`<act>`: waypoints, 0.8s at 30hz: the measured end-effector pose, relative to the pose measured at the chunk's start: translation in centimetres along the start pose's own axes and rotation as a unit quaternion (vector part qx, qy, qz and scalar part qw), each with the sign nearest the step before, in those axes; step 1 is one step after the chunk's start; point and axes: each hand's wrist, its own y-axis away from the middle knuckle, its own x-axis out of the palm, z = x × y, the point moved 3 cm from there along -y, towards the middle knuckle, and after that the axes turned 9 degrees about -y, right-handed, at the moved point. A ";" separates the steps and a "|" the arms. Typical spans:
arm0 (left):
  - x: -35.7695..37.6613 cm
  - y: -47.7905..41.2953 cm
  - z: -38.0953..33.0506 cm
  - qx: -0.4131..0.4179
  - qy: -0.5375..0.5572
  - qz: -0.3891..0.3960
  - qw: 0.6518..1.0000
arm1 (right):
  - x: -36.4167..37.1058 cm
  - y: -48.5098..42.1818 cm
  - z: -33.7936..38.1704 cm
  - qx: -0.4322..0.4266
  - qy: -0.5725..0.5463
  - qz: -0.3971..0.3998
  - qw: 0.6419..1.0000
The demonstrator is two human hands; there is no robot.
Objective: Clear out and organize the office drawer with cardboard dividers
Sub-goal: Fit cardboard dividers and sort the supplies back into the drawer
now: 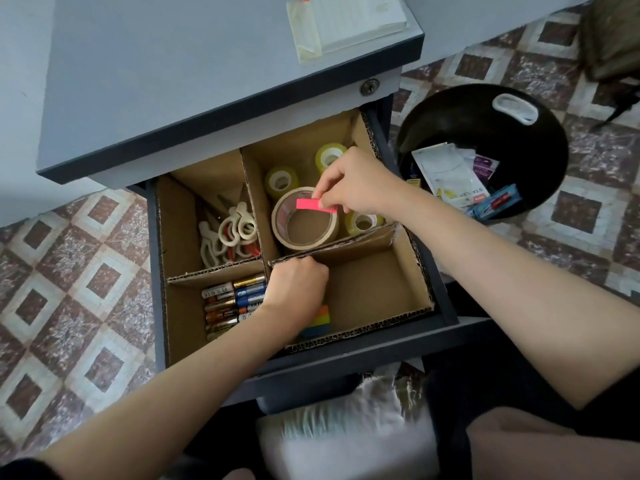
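Observation:
The open drawer (pixel 446 299) holds cardboard dividers (pixel 214 271) that split it into four compartments. My right hand (pixel 356 183) pinches a pink sticky strip (pixel 315 205) above the big brown tape roll (pixel 304 221) in the far right compartment, beside clear tape rolls (pixel 281 181). My left hand (pixel 298 287) reaches down into the near right compartment, curled over a stack of coloured sticky notes (pixel 317 322); what its fingers grip is hidden. Batteries (pixel 232 304) lie in the near left compartment. Scissors (pixel 228 237) fill the far left one.
A black bin (pixel 540 188) with discarded packaging stands on the tiled floor right of the drawer. Papers (pixel 346 22) lie on the grey desk top above. A pale fluffy cushion (pixel 346 424) sits below the drawer front, by my knee.

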 end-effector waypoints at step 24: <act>0.8 0.2 0.5 0.115 -0.035 -0.013 0.993 | -0.6 -0.2 -0.2 -0.013 0.019 0.006 1.000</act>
